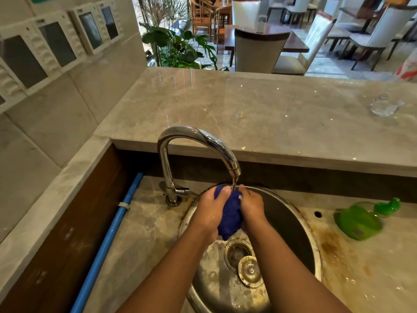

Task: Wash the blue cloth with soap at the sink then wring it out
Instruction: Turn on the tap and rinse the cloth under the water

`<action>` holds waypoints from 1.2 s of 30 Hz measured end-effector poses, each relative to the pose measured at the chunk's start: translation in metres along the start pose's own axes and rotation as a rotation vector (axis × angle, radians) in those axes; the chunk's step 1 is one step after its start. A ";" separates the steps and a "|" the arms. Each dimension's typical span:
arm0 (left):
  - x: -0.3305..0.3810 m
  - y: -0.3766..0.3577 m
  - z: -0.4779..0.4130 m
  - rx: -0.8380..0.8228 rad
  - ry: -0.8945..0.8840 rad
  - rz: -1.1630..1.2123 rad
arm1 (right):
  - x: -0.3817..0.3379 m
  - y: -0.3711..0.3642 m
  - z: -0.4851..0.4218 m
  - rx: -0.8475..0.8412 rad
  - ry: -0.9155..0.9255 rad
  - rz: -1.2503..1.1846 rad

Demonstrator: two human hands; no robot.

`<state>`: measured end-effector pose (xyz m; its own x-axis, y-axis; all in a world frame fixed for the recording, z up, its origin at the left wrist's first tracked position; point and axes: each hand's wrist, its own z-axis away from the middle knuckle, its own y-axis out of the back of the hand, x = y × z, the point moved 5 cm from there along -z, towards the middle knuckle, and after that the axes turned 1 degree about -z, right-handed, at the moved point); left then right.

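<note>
left hand (pixel 208 208) and right hand (pixel 252 205) closed around bunched blue cloth (pixel 229 219) under faucet (pixel 198 141) stream, above sink (pixel 302 224); no legible writing.

Counted items at the sink

Two hands, left hand (pixel 209 211) and right hand (pixel 252 207), are seen; one blue cloth (pixel 229 216), one faucet (pixel 194 154), one round sink (pixel 293 213), one green bottle (pixel 361 219), one blue pipe (pixel 108 240), one glass (pixel 383 105).
</note>
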<state>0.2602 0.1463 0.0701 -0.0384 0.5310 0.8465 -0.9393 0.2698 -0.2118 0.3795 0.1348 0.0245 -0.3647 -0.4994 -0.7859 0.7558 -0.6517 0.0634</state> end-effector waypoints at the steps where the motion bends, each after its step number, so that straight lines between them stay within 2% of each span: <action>1: 0.000 0.006 -0.001 0.026 -0.023 -0.008 | -0.001 0.004 0.003 0.004 0.025 -0.042; 3: 0.007 0.019 -0.005 0.098 -0.119 -0.144 | -0.008 0.017 0.011 0.048 0.176 -0.014; 5: 0.017 0.026 -0.006 0.176 -0.243 -0.391 | -0.027 0.029 0.026 0.114 0.485 0.208; 7: 0.021 0.025 -0.006 0.234 -0.281 -0.471 | -0.036 0.033 0.039 0.133 0.675 0.305; 9: 0.020 0.020 -0.007 0.245 -0.236 -0.385 | -0.034 0.033 0.041 0.117 0.645 0.224; 12: 0.017 0.010 -0.009 0.158 -0.153 -0.279 | -0.017 0.026 0.029 0.025 0.391 -0.004; 14: 0.019 0.002 -0.008 0.068 -0.178 -0.309 | 0.002 0.016 0.022 -0.067 0.167 -0.196; 16: 0.020 -0.006 -0.004 0.007 -0.220 -0.388 | 0.016 0.006 0.022 -0.130 -0.015 -0.287; 20: 0.010 -0.016 0.004 -0.052 -0.225 -0.398 | 0.019 -0.003 0.029 -0.318 -0.164 -0.473; 25: 0.012 0.002 0.004 -0.028 -0.229 -0.263 | 0.016 -0.003 0.031 -0.417 -0.171 -0.442; 28: 0.014 0.015 -0.002 -0.108 -0.095 -0.085 | 0.009 0.003 0.032 -0.394 -0.120 -0.453; 31: 0.007 0.019 -0.004 -0.101 0.108 0.266 | -0.008 0.012 0.030 -0.282 0.101 -0.441; 33: 0.001 0.013 0.002 -0.130 0.229 0.366 | -0.019 0.010 0.032 -0.278 0.262 -0.353; 36: -0.010 0.008 0.002 -0.166 0.281 0.465 | -0.035 0.011 0.039 -0.295 0.448 -0.180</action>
<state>0.2522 0.1419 0.0612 -0.3219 0.8111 0.4883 -0.7784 0.0669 -0.6242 0.3795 0.1235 0.0769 -0.2837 -0.0619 -0.9569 0.8466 -0.4848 -0.2196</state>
